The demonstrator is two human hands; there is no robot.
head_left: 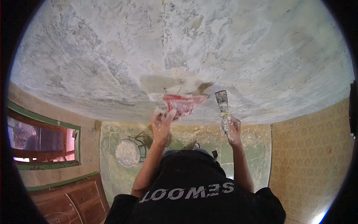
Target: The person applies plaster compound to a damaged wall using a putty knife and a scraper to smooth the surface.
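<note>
My left hand (162, 123) is closed on a red plastic spreader (186, 104), roughly triangular and smeared with white putty; motion blurs it a little. Its upper edge is close to the plastered wall (123, 48), though I cannot tell whether they touch. To the right, my right hand (234, 130) grips a putty knife (222, 99) by its putty-caked handle, with the stained metal blade pointing up toward the wall. White smears coat the fingers of both hands. The wall surface is patchy grey and white, with darker damp-looking spots just above the spreader.
A round stool (128, 153) with a white-crusted top stands at lower left on green floor tiles (115, 175). Further left are a green-framed window (41, 140) and a brown wooden panel (71, 201). A yellowish patterned wall (309, 156) closes the right side.
</note>
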